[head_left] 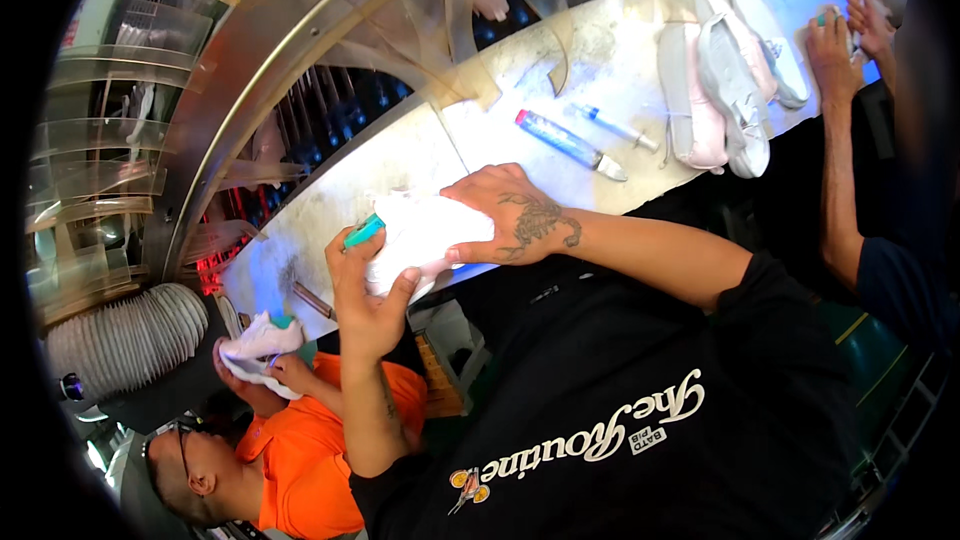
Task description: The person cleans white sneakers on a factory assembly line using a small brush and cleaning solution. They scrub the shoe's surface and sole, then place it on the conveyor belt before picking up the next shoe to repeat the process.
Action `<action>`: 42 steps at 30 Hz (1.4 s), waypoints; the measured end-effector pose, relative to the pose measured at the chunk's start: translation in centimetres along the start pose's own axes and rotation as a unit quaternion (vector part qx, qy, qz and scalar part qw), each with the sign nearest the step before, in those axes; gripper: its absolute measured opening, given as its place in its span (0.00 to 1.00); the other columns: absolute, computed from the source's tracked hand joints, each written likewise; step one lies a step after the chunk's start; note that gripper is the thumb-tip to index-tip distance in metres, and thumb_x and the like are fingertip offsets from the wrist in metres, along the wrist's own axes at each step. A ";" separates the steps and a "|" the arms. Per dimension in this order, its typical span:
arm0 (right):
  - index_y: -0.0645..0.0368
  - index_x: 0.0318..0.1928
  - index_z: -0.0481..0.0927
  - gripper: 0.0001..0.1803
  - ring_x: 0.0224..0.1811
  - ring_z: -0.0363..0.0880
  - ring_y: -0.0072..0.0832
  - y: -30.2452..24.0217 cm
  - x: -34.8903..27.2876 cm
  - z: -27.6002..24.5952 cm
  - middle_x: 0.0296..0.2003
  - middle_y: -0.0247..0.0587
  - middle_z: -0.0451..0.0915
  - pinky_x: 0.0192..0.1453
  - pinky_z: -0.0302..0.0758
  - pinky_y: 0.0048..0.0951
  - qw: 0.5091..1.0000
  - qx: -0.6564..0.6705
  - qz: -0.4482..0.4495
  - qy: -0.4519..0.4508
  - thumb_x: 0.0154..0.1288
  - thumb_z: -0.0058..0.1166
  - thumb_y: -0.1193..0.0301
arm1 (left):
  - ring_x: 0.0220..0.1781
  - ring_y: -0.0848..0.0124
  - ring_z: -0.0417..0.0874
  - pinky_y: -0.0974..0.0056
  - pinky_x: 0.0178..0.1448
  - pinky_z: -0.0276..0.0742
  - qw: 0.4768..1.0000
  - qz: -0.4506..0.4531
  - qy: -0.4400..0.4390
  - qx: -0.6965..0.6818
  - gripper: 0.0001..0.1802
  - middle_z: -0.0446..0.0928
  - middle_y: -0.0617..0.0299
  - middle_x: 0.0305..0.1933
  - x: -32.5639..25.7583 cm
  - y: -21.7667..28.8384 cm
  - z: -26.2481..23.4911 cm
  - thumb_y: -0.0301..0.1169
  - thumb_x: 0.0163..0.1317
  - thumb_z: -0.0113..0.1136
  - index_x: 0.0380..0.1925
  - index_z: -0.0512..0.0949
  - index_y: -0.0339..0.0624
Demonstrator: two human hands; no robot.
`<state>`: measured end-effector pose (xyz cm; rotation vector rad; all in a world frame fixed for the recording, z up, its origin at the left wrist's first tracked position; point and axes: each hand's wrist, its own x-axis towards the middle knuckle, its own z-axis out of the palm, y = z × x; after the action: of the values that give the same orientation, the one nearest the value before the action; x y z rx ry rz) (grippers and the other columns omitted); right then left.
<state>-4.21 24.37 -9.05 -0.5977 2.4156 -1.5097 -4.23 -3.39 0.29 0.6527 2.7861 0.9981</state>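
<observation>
"What's closest?"
"The left hand (362, 310) and right hand (515, 218), both clamped around a glare-washed white shoe (425, 235) at the desk's (610, 50) near edge. A teal piece (364, 231) sits at the left fingers."
"Beyond?"
"A blue tube (560, 142), then pale shoes (738, 90)."

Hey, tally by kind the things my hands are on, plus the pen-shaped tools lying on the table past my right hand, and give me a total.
White item, likely a shoe but washed out by glare, between left hand and right hand: 1
Teal block, at the left hand's fingers: 1
Pen-shaped tools, one thick, one thin: 2
Total: 4
</observation>
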 end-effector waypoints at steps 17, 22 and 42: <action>0.72 0.71 0.70 0.36 0.65 0.79 0.61 1.2 -5.7 -7.3 0.62 0.65 0.80 0.69 0.80 0.54 0.929 -0.328 0.163 0.054 0.65 0.66 0.71 | 0.69 0.41 0.82 0.47 0.76 0.76 0.969 0.220 0.099 -0.054 0.67 0.77 0.38 0.69 6.0 4.8 11.5 0.35 0.44 0.92 0.83 0.59 0.33; 0.72 0.53 0.77 0.20 0.49 0.83 0.60 3.9 -3.9 -5.4 0.47 0.64 0.81 0.56 0.84 0.50 0.935 -0.288 0.185 0.089 0.71 0.63 0.67 | 0.57 0.45 0.84 0.46 0.61 0.78 0.968 0.148 0.112 0.167 0.62 0.79 0.43 0.68 5.4 2.9 7.5 0.35 0.37 0.90 0.78 0.70 0.39; 0.54 0.43 0.72 0.05 0.33 0.73 0.31 -2.8 2.3 -3.6 0.32 0.39 0.74 0.46 0.76 0.41 0.703 0.636 0.014 0.317 0.79 0.52 0.69 | 0.63 0.45 0.82 0.46 0.64 0.80 0.969 0.018 0.043 0.243 0.71 0.77 0.40 0.70 4.3 2.6 8.2 0.54 0.34 0.93 0.81 0.69 0.42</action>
<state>-7.13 25.16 -4.91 0.3396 0.9416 -3.0696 -5.20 5.01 -4.29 0.7252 3.1283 0.3407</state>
